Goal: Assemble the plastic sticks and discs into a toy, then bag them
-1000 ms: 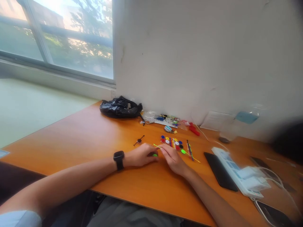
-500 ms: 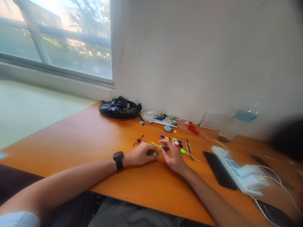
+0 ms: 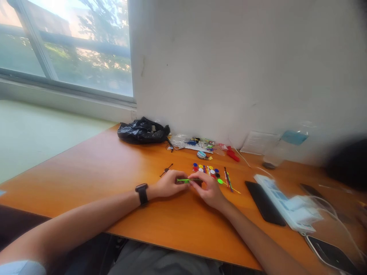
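My left hand (image 3: 169,185), with fingers curled, closes on a small green disc (image 3: 187,182), mostly hidden by the fingers. My right hand (image 3: 209,191) pinches a thin green plastic stick (image 3: 181,180) between thumb and fingertips. The fingertips of both hands meet, and the stick lies level across them, against the disc; whether the two are joined I cannot tell. Just beyond my left hand lies a dark arrow stick with a round disc on it (image 3: 166,170). Past my right hand are several coloured discs (image 3: 212,172), a bright green disc (image 3: 220,181) and coloured sticks (image 3: 228,178).
At the back lie a black plastic bag (image 3: 143,131), a round tin (image 3: 202,154) and a red object (image 3: 233,154). On the right are a dark phone-like slab (image 3: 264,203), a white power strip (image 3: 282,204) with plugs and cables, and another device (image 3: 329,254).
The green stick has turned from slanting to level and come down against the disc between my hands. My fingertips have drawn together. The view has shifted slightly.
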{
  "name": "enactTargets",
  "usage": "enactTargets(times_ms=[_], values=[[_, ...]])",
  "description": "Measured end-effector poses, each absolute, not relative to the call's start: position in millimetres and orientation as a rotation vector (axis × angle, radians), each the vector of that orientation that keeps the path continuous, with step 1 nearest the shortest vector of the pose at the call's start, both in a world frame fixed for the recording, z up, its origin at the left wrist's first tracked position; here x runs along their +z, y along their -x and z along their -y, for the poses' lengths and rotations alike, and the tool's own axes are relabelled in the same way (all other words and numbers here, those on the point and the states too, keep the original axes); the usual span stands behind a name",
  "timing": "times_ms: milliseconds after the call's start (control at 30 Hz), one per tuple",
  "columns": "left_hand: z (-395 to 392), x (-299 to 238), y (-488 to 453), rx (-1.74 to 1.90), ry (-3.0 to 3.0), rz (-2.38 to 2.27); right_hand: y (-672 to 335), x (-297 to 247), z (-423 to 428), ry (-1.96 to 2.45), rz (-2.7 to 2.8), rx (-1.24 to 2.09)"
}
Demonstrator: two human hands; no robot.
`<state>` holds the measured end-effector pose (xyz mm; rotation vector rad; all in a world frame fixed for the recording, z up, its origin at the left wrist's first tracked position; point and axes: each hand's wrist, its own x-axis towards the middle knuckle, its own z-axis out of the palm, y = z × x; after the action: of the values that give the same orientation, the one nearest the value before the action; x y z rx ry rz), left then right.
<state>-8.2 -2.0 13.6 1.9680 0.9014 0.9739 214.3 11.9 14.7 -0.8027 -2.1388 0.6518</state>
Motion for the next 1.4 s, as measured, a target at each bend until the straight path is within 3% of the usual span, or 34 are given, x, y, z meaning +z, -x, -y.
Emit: enactTargets(times_ms=[667, 1400], values=[[0.7, 14.0, 5.4, 1.048, -1.933, -0.891, -214.7, 19.0, -6.7, 0.839, 2.143, 0.930], [0.2, 10.2, 6.0, 1.058, -1.875, -0.956, -213.6, 14.9, -5.8, 0.837, 2.183, 0.948]])
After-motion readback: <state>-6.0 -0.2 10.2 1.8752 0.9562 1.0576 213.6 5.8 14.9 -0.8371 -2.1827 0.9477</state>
